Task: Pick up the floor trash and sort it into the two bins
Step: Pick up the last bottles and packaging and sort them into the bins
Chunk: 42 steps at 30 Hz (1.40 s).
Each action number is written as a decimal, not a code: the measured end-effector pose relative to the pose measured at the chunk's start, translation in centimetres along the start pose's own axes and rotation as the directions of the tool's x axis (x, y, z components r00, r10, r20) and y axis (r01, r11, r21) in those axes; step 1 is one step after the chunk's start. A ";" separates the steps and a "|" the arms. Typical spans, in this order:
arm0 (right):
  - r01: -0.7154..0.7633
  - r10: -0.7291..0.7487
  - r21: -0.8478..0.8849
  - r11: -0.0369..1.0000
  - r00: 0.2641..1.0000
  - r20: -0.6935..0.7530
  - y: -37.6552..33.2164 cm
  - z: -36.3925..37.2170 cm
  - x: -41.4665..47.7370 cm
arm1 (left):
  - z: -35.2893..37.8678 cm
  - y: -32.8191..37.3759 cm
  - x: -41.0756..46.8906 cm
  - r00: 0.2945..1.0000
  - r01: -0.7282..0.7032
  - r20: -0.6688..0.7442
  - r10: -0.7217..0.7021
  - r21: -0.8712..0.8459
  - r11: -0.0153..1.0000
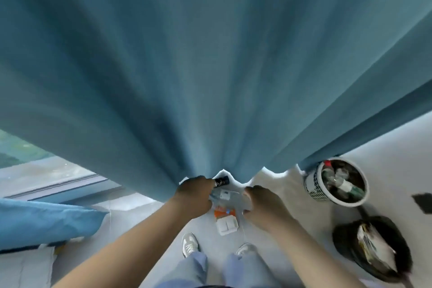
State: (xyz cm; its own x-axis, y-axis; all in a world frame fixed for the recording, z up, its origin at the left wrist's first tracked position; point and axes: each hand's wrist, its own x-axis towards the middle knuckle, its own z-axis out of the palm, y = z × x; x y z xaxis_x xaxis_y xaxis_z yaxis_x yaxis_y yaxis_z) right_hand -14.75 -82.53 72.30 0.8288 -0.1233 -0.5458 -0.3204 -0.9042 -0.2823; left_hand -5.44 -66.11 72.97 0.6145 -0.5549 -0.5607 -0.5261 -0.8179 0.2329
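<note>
Two hands are low over the floor, at the foot of the blue curtain. My left hand has its fingers curled round a dark tube. The tube sticks out of them to the right, and its far end reaches the hem of the curtain. Just under the tube, against the same fingers, lies a clear bottle with a white label; I cannot tell if the fingers hold it too.

My right hand is just beside, on the other side of the bottle. Its fingers are bent downward at the edge of something clear, and I cannot tell whether they pinch it or only touch it.

Between the two hands, a little nearer to me, an orange and white packet lies on the floor. A white box touches its near edge, and neither hand touches the box.

To the right, at the edge of the curtain, stands a white basket with holes in its wall and bottles inside. Nearer to me stands a black bin with paper trash in it. Both are well apart from my fingers. My shoes stand just below the white box.
</note>
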 end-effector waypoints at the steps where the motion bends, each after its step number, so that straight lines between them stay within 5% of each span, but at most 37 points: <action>1: -0.047 0.048 0.019 0.999 0.999 -0.008 0.4 0.7 -0.8 | 0.1 0.5 0.0 0.999 -0.039 0.024 0.038 0.017 0.999; 7: -0.252 0.257 0.125 0.960 0.966 -0.019 2.8 5.0 -4.9 | 2.0 4.1 -1.1 0.976 -0.200 0.102 0.192 0.071 0.977; 23: -0.461 0.478 0.365 0.809 0.877 0.048 5.7 16.4 -8.9 | 11.8 4.6 0.8 0.938 -0.288 0.246 0.245 0.158 0.945; 42: -0.511 0.513 0.311 0.801 0.854 0.083 13.3 42.4 18.9 | 35.3 -9.0 28.6 0.904 -0.423 0.244 0.352 0.381 0.822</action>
State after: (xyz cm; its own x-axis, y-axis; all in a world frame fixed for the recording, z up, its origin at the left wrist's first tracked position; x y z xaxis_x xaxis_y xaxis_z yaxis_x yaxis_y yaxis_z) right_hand -22.84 -79.51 24.80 0.5056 -0.5353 -0.6766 -0.8232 -0.5342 -0.1924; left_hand -3.92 -69.20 26.78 0.2270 -0.7524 -0.6184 -0.9163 -0.3802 0.1262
